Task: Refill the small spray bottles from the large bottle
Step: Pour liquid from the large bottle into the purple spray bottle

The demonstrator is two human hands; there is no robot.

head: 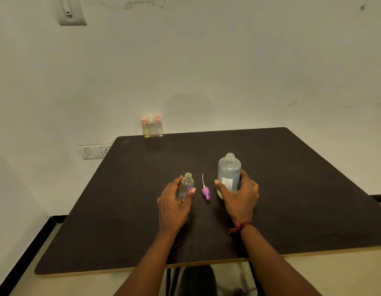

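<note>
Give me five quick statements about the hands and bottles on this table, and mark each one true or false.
1. The left hand grips the small bottle. True.
2. The large bottle has its cap on. False: its neck is open.
3. The purple spray cap lies on the table between the two held bottles. True.
4. The right hand rests flat on the table. False: its fingers curl round the large bottle.
5. Three capped bottles stand at the table's near edge. False: they stand at the far edge, by the wall.
</note>
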